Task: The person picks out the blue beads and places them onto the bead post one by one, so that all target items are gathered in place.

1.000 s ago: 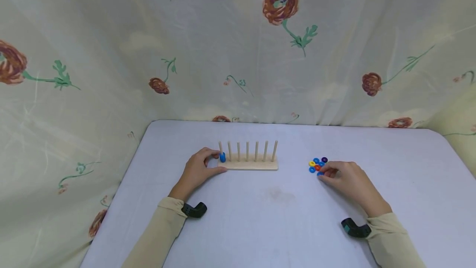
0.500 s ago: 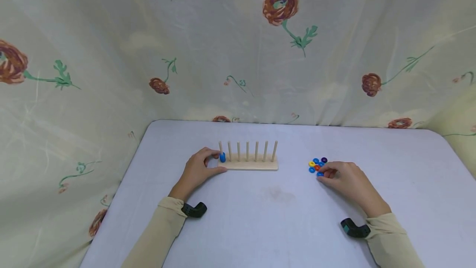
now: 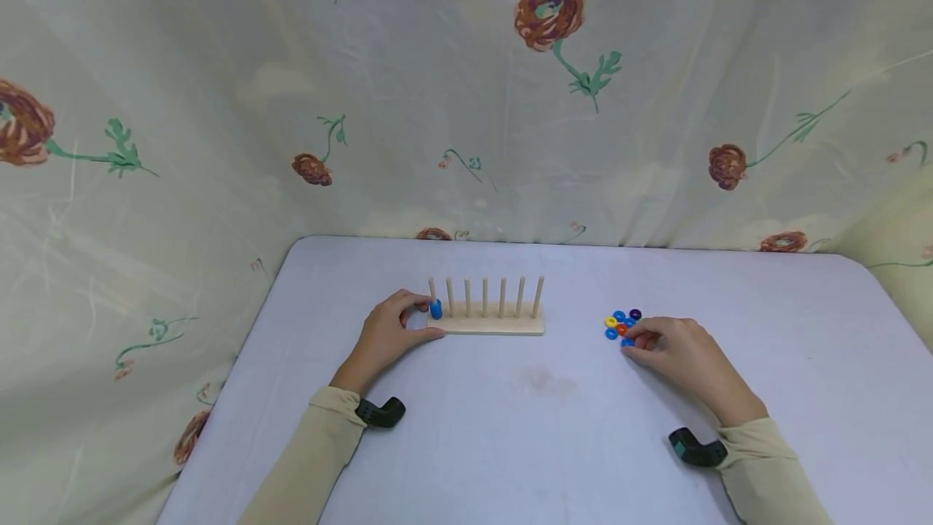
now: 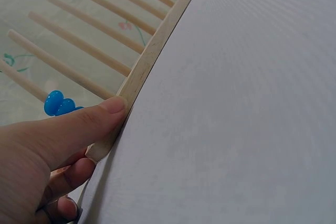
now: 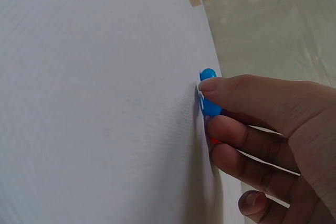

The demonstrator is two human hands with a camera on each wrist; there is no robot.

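My left hand (image 3: 389,330) grips the left end of a wooden peg stand (image 3: 503,326), the thumb lying along its front edge. Several upright pegs stand in a row on it. Blue beads (image 3: 436,310) are stacked low on the leftmost peg, close to the index finger; the other pegs are bare. Over at the right, my right hand (image 3: 678,351) pinches a blue bead (image 5: 211,108) between thumb and finger, down at the tabletop. That bead is partly hidden by the thumb. Beside it lies a small cluster of ring-shaped beads: yellow (image 3: 611,322), orange-red (image 3: 622,330), dark purple (image 3: 636,314) and several blue.
A white-covered table (image 3: 539,444) carries the stand and beads. Behind it and on the left hangs a floral curtain (image 3: 408,104). Black devices are strapped to the left wrist (image 3: 381,411) and right wrist (image 3: 697,448).
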